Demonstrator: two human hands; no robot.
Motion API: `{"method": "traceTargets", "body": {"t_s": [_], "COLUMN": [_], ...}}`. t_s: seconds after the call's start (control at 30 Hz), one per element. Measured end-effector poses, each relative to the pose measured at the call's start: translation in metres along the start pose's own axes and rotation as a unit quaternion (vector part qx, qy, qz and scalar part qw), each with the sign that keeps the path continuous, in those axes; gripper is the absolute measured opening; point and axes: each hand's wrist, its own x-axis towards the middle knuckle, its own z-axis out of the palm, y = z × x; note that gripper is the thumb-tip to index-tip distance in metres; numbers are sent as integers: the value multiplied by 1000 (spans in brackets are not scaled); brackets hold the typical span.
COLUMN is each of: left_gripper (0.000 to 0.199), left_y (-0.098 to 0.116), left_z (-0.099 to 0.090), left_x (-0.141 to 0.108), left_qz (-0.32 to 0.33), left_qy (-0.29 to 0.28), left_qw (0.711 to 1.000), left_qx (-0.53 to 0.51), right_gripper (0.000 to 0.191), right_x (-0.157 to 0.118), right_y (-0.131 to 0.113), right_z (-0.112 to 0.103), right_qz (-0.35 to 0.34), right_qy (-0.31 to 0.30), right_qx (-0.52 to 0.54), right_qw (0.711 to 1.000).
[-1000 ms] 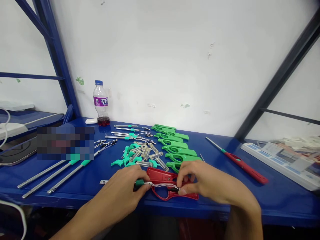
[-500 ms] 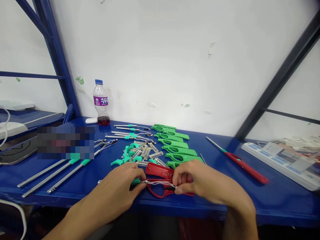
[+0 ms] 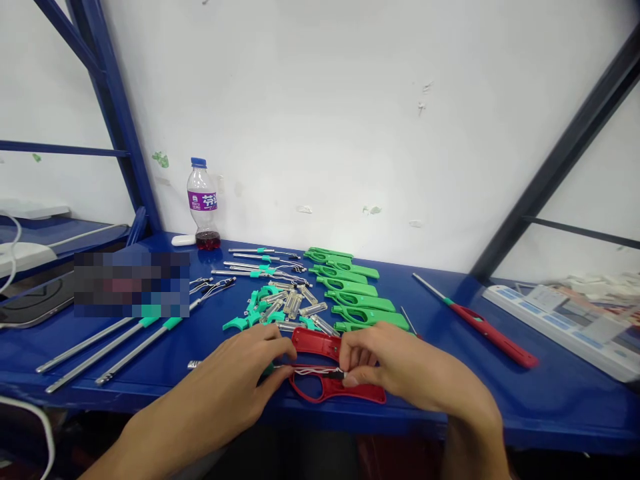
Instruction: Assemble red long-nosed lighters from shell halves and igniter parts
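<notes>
My left hand (image 3: pixel 250 377) is closed round a metal lighter tube (image 3: pixel 193 365), whose tip sticks out to the left. White wires (image 3: pixel 311 371) run from it across the red lighter handle half (image 3: pixel 357 391) at the table's front. At their far end is a small black piece (image 3: pixel 337 375), pinched between the thumb and fingers of my right hand (image 3: pixel 387 363). A second red handle half (image 3: pixel 314 341) lies just behind, partly covered by my right fingers. The tube's green collar is mostly hidden in my left hand.
Behind my hands lie teal plastic parts (image 3: pixel 235 323), clear fuel tanks (image 3: pixel 293 305) and several green handle halves (image 3: pixel 360 304). More metal tubes (image 3: pixel 135 351) are at left. A red lighter (image 3: pixel 493 332) and a white power strip (image 3: pixel 560 333) lie right. A bottle (image 3: pixel 203 207) stands by the wall.
The wires and black piece have come down lower and straighter over the red handle half. My right hand has shifted slightly left, and the tube tip shows farther out at left.
</notes>
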Motion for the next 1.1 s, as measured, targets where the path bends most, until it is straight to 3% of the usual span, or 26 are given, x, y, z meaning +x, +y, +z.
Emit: {"method": "traceTargets", "body": {"t_s": [0.27,0.63,0.83,1.1], "left_gripper": [16,22,24,25], "left_y": [0,-1,-6,-7], "left_z": [9,12,14,13], "left_x": [10,14,16,16], "left_qz": [16,33,65,59], "left_qy": [-3,2,13,4], "left_qw": [1000,998,995,997], "left_qx": [19,60,74,50], "right_gripper": [9,15,17,10], "right_x": [-4,-5,-19,-28], "right_y": [-3,-5,-7,28], "right_z": [0,3,21,74], "right_qz": [-2,14,-22,-107], "right_qy": [12,24,98,254], "right_qx": [-8,-44,-87,7], "right_qw": [1000,999,991,961]}}
